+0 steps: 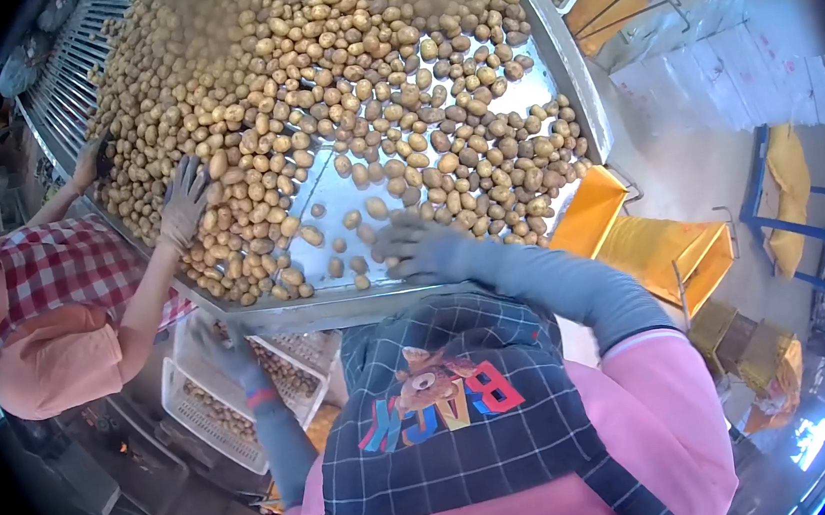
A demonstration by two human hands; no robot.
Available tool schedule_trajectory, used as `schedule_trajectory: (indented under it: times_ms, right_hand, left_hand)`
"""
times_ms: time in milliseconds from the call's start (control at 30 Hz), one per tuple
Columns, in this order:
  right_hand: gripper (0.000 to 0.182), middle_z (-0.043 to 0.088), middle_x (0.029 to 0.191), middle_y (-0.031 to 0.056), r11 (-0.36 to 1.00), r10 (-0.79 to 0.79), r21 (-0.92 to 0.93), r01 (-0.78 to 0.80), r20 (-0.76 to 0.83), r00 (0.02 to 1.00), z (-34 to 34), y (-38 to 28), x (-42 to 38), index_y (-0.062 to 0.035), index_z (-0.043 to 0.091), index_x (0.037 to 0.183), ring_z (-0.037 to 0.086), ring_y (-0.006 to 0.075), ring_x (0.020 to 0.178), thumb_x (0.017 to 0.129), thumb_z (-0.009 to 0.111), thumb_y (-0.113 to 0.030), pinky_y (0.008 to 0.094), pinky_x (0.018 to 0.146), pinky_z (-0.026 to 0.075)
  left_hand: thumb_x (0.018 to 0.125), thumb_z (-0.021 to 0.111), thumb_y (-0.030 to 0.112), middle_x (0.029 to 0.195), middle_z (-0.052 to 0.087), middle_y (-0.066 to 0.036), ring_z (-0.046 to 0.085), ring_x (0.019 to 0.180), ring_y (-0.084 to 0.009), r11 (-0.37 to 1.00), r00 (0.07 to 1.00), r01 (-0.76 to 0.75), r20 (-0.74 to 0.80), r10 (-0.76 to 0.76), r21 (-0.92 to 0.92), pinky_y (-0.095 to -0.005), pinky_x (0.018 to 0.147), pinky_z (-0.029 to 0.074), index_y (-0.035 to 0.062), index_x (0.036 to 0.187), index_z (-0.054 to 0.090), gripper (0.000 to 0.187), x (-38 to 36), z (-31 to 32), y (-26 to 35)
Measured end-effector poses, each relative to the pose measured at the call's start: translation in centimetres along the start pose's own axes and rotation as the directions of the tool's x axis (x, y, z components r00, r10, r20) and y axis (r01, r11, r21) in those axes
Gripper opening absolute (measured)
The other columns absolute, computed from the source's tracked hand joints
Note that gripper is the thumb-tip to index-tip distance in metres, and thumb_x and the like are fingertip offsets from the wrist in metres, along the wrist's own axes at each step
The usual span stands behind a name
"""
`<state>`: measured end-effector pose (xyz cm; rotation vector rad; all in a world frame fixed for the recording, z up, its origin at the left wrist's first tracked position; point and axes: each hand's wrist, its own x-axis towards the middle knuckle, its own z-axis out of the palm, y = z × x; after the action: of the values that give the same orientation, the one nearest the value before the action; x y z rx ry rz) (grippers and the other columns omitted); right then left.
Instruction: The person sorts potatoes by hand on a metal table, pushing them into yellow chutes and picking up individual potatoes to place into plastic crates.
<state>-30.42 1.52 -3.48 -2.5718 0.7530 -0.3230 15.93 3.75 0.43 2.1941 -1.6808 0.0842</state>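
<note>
Many small potatoes (252,164) cover a metal sorting table (328,312). My right hand (416,247), in a grey glove and sleeve, reaches over the table's near side. Its fingers are stretched out and apart, touching or close to several potatoes beside a bare metal patch. Below the table's edge, my left hand (229,352) hangs over white plastic crates (223,418) with potatoes in them. That hand is smeared by motion, so its fingers and anything in them cannot be made out.
At the left, a co-worker in a checked apron has one gloved hand (185,201) on the potatoes and the other at the table's edge. Metal rollers (76,72) adjoin the table's far left. Yellow chutes (669,256) hang at the right, near stacked white sacks (725,74).
</note>
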Motion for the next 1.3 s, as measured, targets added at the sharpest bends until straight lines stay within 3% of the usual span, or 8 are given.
schedule_trajectory:
  times_ms: [267,400,467,700,833,967,1233,1300]
  right_hand:
    - [0.047,0.045,0.151,0.0060,0.956,0.291,-0.107,-0.273,0.219,0.931,-7.8,2.3,-18.5,-0.0283,0.055,0.138,0.035,0.0293,0.144,0.092,0.062,-0.037,0.0528,0.122,0.020]
    - [0.036,0.067,0.123,0.0054,0.539,0.690,0.127,-0.833,0.501,0.523,-14.5,5.2,-18.1,-0.0213,0.066,0.123,0.064,0.0237,0.111,0.091,0.063,-0.037,0.0424,0.098,0.050]
    - [0.038,0.070,0.107,0.0077,0.705,0.702,0.168,-0.689,-0.030,0.711,-14.3,10.8,-18.6,-0.0204,0.066,0.125,0.070,0.0261,0.086,0.092,0.062,-0.039,0.0395,0.079,0.055]
    - [0.065,0.031,0.159,0.0111,0.281,0.941,-0.023,-0.959,-0.191,0.280,-12.2,16.6,-3.2,-0.0330,0.042,0.150,0.039,0.0390,0.140,0.091,0.054,-0.058,0.0531,0.114,0.033]
    - [0.056,0.035,0.156,0.0083,0.741,0.646,-0.165,-0.651,-0.091,0.758,-8.1,10.7,-7.2,-0.0380,0.043,0.146,0.035,0.0360,0.143,0.094,0.049,-0.057,0.0583,0.117,0.026]
    - [0.049,0.041,0.153,0.0045,0.832,0.484,-0.292,-0.471,-0.029,0.874,-8.1,7.2,-14.9,-0.0290,0.048,0.143,0.037,0.0289,0.142,0.096,0.051,-0.044,0.0574,0.118,0.022]
    - [0.055,0.041,0.154,0.0094,0.191,0.964,-0.086,-0.978,-0.171,0.204,-9.4,11.9,-6.7,-0.0240,0.047,0.146,0.031,0.0321,0.146,0.095,0.048,-0.047,0.0596,0.119,0.015]
    - [0.061,0.042,0.153,0.0121,0.488,0.833,-0.009,-0.873,-0.295,0.469,-5.8,10.7,-4.3,-0.0233,0.047,0.146,0.032,0.0344,0.146,0.094,0.049,-0.055,0.0601,0.118,0.017]
  left_hand:
    - [0.072,0.068,0.070,0.162,0.001,-0.030,-0.001,0.150,-0.0489,0.783,0.569,-0.583,0.797,0.204,0.216,-0.0674,0.117,0.003,0.0045,0.158,0.015,0.121,3.1,4.2,20.6]
    - [0.063,0.080,0.066,0.164,0.006,-0.025,-0.002,0.150,-0.0494,0.521,0.232,-0.803,0.655,0.719,-0.288,-0.0710,0.115,-0.002,0.0182,0.156,0.030,0.116,-1.1,8.3,24.5]
    - [0.064,0.078,0.066,0.163,0.013,-0.022,0.005,0.151,-0.0467,0.403,0.139,-0.841,0.576,0.806,-0.361,-0.0706,0.115,0.000,0.0156,0.152,0.037,0.109,-2.6,10.1,27.7]
    - [0.073,0.078,0.051,0.155,0.035,-0.021,0.024,0.148,-0.0402,0.118,-0.137,-0.673,0.281,0.950,-0.730,-0.0617,0.120,0.012,0.0125,0.140,0.052,0.081,-3.5,12.4,38.7]
    - [0.079,0.072,0.009,0.113,0.069,-0.015,0.064,0.107,-0.0339,-0.011,0.174,-0.498,-0.112,0.978,-0.867,-0.0444,0.096,0.049,0.0049,0.109,0.069,0.031,8.9,11.5,37.9]
    - [0.086,0.067,0.042,0.146,0.050,-0.016,0.043,0.135,-0.0400,0.815,0.831,-0.556,0.141,0.539,0.163,-0.0514,0.114,0.028,0.0100,0.142,0.051,0.066,17.5,18.0,26.2]
    - [0.087,0.067,0.047,0.161,0.026,-0.021,0.021,0.149,-0.0392,0.700,0.603,-0.697,0.401,0.690,-0.158,-0.0636,0.119,0.005,0.0155,0.147,0.047,0.070,-2.4,10.9,31.7]
    - [0.082,0.067,0.043,0.151,0.038,-0.023,0.029,0.145,-0.0420,0.557,0.421,-0.723,0.379,0.824,-0.409,-0.0675,0.116,0.012,0.0119,0.140,0.051,0.068,-4.4,9.7,30.8]
